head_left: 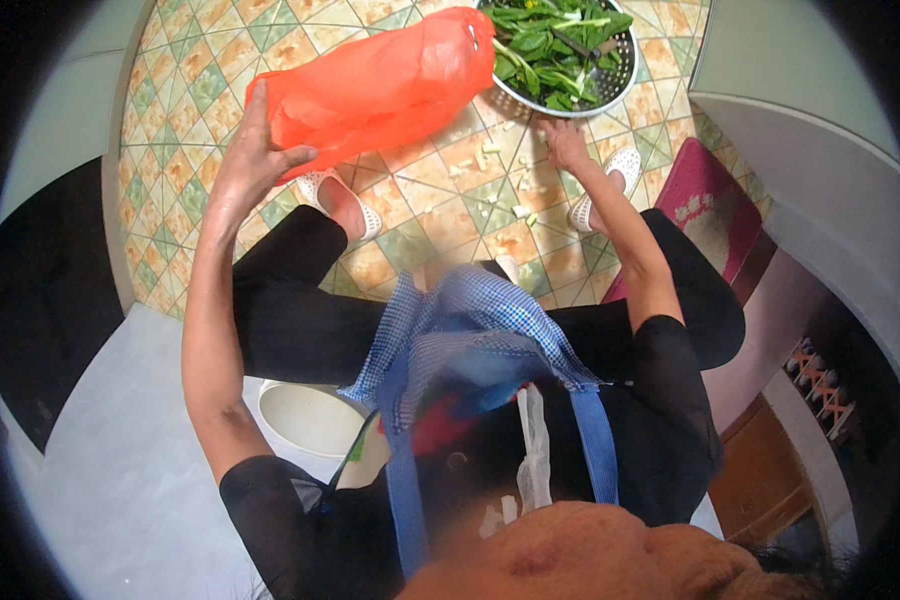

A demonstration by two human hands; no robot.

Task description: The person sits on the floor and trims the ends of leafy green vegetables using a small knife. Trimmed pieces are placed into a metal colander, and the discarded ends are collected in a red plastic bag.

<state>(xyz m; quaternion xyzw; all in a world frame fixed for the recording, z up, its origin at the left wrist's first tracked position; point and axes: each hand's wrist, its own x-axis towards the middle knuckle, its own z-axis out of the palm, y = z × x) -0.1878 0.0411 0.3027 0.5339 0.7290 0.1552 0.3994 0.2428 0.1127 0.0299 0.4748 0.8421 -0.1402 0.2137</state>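
Note:
My left hand [259, 154] grips one end of a red plastic bag [390, 90], fingers on its far edge and thumb on the near side. The bag looks filled out, and its contents are hidden. Its other end reaches the rim of a perforated metal colander [634, 71] holding leafy green vegetables [540, 45]. A knife [574, 45] with a brownish handle lies on the leaves. My right hand [566, 142] is low beside the colander's near edge, over the floor; its fingertips are partly in shadow, and whether they touch anything is unclear.
Cut pale stem pieces [489, 148] are scattered on the patterned tile floor [405, 236] between my feet in white perforated shoes [622, 169]. A pink mat or cloth [709, 202] is at the right. A white bucket or bowl [311, 420] stands at my left side. Light cabinet-like panels border both sides.

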